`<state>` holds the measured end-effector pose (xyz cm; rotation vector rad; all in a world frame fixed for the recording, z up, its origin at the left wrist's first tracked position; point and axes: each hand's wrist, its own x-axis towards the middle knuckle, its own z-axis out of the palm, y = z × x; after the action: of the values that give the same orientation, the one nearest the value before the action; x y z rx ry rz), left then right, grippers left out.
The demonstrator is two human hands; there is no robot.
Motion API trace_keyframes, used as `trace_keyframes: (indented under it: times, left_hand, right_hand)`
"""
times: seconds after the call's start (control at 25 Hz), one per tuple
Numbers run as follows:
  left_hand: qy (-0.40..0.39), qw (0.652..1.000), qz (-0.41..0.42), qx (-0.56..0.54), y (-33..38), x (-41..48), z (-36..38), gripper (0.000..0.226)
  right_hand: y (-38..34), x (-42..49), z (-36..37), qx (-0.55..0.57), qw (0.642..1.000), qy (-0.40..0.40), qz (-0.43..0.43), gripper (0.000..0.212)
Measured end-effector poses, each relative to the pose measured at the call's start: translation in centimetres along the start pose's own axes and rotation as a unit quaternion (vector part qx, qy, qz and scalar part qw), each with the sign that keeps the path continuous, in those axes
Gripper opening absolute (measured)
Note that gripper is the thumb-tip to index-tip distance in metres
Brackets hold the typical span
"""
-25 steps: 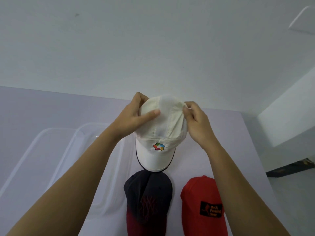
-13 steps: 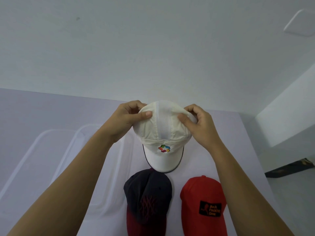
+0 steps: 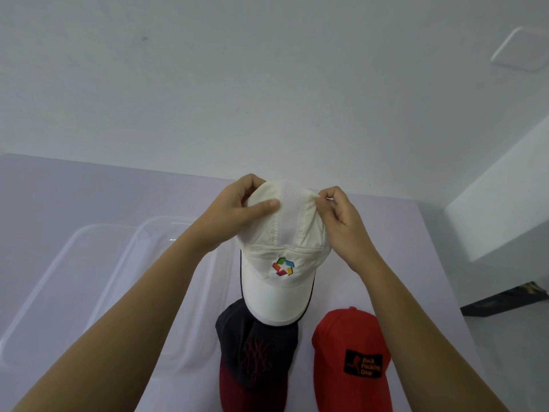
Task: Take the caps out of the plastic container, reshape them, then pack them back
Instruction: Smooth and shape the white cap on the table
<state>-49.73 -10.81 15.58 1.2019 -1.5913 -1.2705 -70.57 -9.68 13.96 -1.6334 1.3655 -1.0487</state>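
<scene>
A white cap (image 3: 282, 245) with a multicoloured logo is held above the table, brim towards me. My left hand (image 3: 237, 215) grips the crown's left side, thumb pressed on top. My right hand (image 3: 341, 224) pinches the fabric at the crown's upper right. Below it on the table lie a dark navy cap with a maroon brim (image 3: 255, 352) and, to its right, a red cap (image 3: 350, 358) with a black patch. The white cap's brim overlaps the navy cap in view. The clear plastic container (image 3: 142, 242) sits to the left, partly behind my left forearm.
A clear lid or second clear tray (image 3: 59, 263) lies left of the container. The pale table (image 3: 416, 263) ends at a white wall behind and drops off at its right edge, where the floor and a dark object (image 3: 505, 298) show.
The white cap has come lower and closer to me, its brim now over the navy cap. My right fingers moved from cupping the crown to pinching its upper right edge.
</scene>
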Motion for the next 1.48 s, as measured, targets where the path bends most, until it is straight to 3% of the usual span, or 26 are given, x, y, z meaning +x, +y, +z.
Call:
trace_keyframes:
  times: [0.16, 0.36, 0.44, 0.72, 0.92, 1.28, 1.48]
  left_hand:
    - [-0.004, 1.0, -0.027, 0.013, -0.2, -0.2, -1.2, 0.021]
    - [-0.015, 0.997, -0.05, 0.052, -0.6, 0.9, -0.8, 0.058]
    - [0.001, 0.997, -0.06, 0.046, -1.4, 1.7, -0.2, 0.064]
    - [0.084, 0.989, -0.081, 0.095, -5.1, 6.3, 2.4, 0.045]
    - [0.057, 0.986, -0.081, 0.132, -9.4, 11.4, 2.9, 0.043]
    - [0.04, 0.987, -0.124, 0.098, -17.6, 15.8, 5.7, 0.044]
    - [0.055, 0.982, -0.159, 0.084, -20.4, 16.2, 6.2, 0.043]
  right_hand:
    - [0.2, -0.2, -0.8, -0.009, 1.0, -0.014, 0.002, 0.017]
    - [0.6, 1.0, -1.3, -0.059, 0.996, -0.02, 0.06, 0.039]
    - [1.0, 1.6, -1.0, -0.075, 0.994, -0.025, 0.07, 0.041]
    - [5.3, 5.4, 0.7, -0.059, 0.993, 0.014, 0.097, 0.031]
    - [10.7, 8.8, 1.9, -0.043, 0.992, 0.057, 0.104, 0.029]
    - [19.6, 11.4, 2.7, -0.087, 0.982, 0.041, 0.163, 0.029]
    - [21.9, 12.0, 1.8, -0.085, 0.969, -0.032, 0.23, 0.048]
